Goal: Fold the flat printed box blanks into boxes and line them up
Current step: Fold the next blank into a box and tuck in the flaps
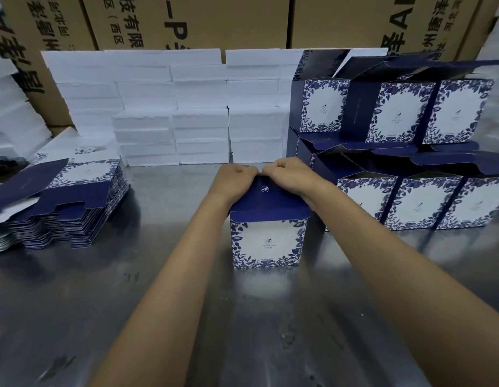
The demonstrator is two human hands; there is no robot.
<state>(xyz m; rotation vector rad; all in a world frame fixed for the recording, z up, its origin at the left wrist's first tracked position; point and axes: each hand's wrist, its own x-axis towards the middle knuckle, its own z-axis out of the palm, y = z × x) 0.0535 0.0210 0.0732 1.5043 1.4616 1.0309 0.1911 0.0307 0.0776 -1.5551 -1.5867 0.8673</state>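
At centre frame, the left hand (237, 174) and right hand (284, 171) are curling their fingers over the far edge of the printed box (268, 241), apparently closing its navy flap (268, 199).

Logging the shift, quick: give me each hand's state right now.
Left hand: fingers curled over the far edge of the dark blue top flap of the blue-and-white floral cardboard box.
Right hand: curled over the same flap edge.
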